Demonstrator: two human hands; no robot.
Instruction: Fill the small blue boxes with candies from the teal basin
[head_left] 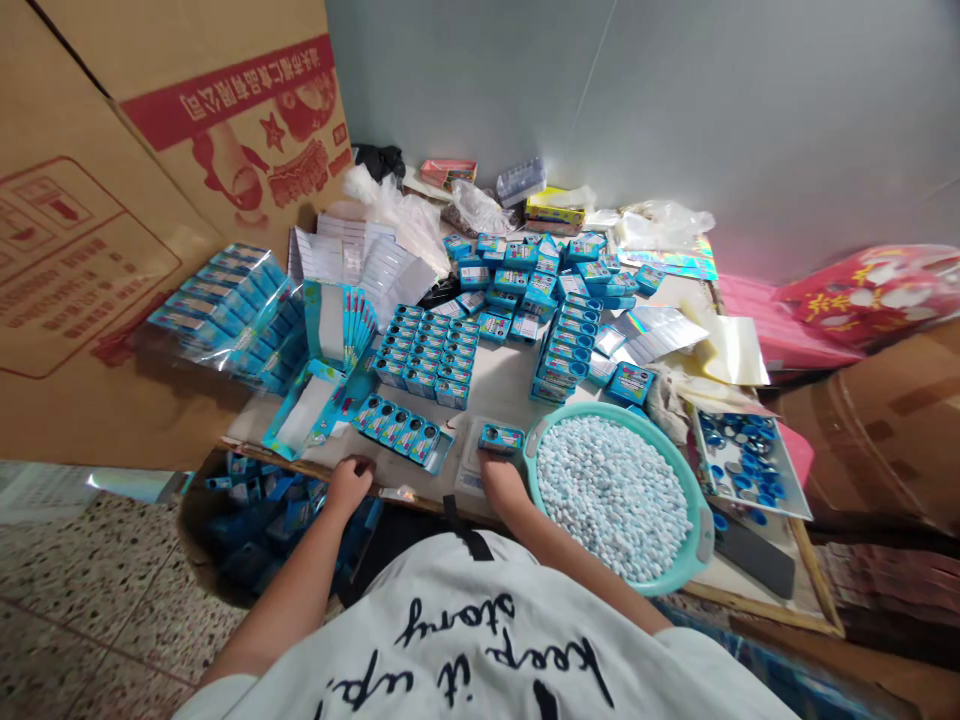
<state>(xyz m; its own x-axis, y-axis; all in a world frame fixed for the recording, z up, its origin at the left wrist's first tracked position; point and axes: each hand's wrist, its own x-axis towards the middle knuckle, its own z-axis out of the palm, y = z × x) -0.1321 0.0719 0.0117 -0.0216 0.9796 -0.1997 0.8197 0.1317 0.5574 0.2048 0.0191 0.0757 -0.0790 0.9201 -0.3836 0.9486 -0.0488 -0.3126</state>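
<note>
On a small white scale [471, 465] stands a small blue printed box [502, 438] with a round hole. My right hand [501, 478] is closed around its near side; some fingers are hidden behind my hand. At the table's front edge my left hand [349, 484] rests with loosely curled fingers, a dark gap between thumb and fingers and no object visible there. Between the hands lies an open blue carton [435, 458] with a row of the same holed boxes. A turquoise basin [534, 450] full of small white and pale blue pellets sits right of my right hand.
Behind stand rows of holed boxes [427, 350], a stack [568, 345] and a heap of boxes [525, 275]. Flat blue cartons [304, 405] and a bagged pack [232, 310] are left. Right are a white tray [787, 480] of blue caps and a dark phone-like slab [757, 558].
</note>
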